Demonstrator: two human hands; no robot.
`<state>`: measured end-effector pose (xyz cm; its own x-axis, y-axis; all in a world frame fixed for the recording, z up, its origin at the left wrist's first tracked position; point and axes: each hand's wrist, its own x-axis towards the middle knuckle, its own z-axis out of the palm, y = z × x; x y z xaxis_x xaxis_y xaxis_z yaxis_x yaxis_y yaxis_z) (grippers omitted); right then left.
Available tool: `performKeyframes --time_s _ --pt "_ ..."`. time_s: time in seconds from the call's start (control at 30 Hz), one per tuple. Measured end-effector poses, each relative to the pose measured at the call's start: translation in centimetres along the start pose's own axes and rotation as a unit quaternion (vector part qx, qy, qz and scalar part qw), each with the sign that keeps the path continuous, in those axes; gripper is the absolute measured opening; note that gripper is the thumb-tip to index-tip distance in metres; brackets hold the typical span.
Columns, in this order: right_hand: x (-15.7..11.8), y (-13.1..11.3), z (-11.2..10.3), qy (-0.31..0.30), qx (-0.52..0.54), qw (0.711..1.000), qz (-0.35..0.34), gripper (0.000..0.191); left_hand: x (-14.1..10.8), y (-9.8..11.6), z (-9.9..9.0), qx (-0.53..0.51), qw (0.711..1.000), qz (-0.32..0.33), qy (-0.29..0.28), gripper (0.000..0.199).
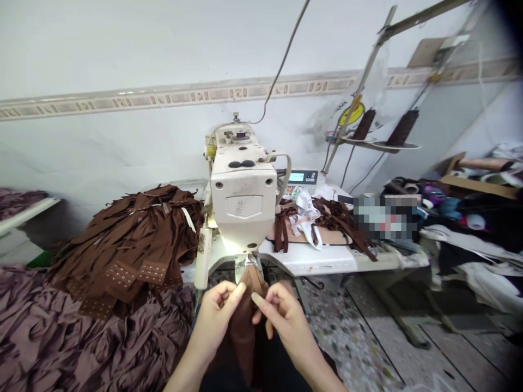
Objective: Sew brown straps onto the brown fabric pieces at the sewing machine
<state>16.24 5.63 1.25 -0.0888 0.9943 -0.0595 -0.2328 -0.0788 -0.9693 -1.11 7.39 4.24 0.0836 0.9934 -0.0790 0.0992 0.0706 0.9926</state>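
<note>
A brown fabric piece (244,326) runs from under the head of a white sewing machine (243,201) down towards my lap. Its upper end, folded to a point, lies at the machine's presser foot (250,260). My left hand (223,307) pinches the left edge of the fabric between thumb and curled fingers. On the other edge, my right hand (281,310) is closed with thumb and fingers on the cloth, a little below the foot. The fingertips of both hands are partly hidden by the fabric and thumbs.
Brown pieces with hook rows (134,245) are heaped left of the machine, above a mauve fabric pile (81,343). Right of it lie brown straps (330,212), white straps (304,215) and a control panel (303,178). Dark thread cones (402,129) stand on a rack.
</note>
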Motion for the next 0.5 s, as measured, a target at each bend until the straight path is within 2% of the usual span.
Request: performKeyframes --time_s 0.13,0.23,0.3,0.4,0.43,0.5 --pt "-0.2 -1.5 -1.0 0.053 -0.002 0.997 -0.062 0.045 -0.6 -0.7 0.6 -0.015 1.000 0.018 0.006 0.048" --pt "-0.6 -3.5 -2.2 0.076 -0.090 0.983 -0.138 0.039 -1.9 -0.8 0.9 0.011 0.999 0.048 0.002 0.043" --pt "-0.7 -5.0 -3.0 0.072 -0.159 0.968 -0.179 0.024 -3.0 -0.8 1.1 0.035 0.998 0.048 0.001 0.034" --pt "-0.3 -6.6 -3.9 0.074 -0.205 0.953 -0.209 0.012 -4.6 -0.8 1.4 0.076 0.996 0.043 0.001 0.022" --pt "0.0 -6.9 -4.1 0.075 -0.211 0.951 -0.211 0.011 -4.9 -0.8 1.4 0.085 0.995 0.044 -0.007 0.025" --pt "0.5 -7.0 -4.1 0.064 -0.223 0.950 -0.209 0.012 -5.3 -0.8 1.3 0.091 0.994 0.042 -0.040 0.044"
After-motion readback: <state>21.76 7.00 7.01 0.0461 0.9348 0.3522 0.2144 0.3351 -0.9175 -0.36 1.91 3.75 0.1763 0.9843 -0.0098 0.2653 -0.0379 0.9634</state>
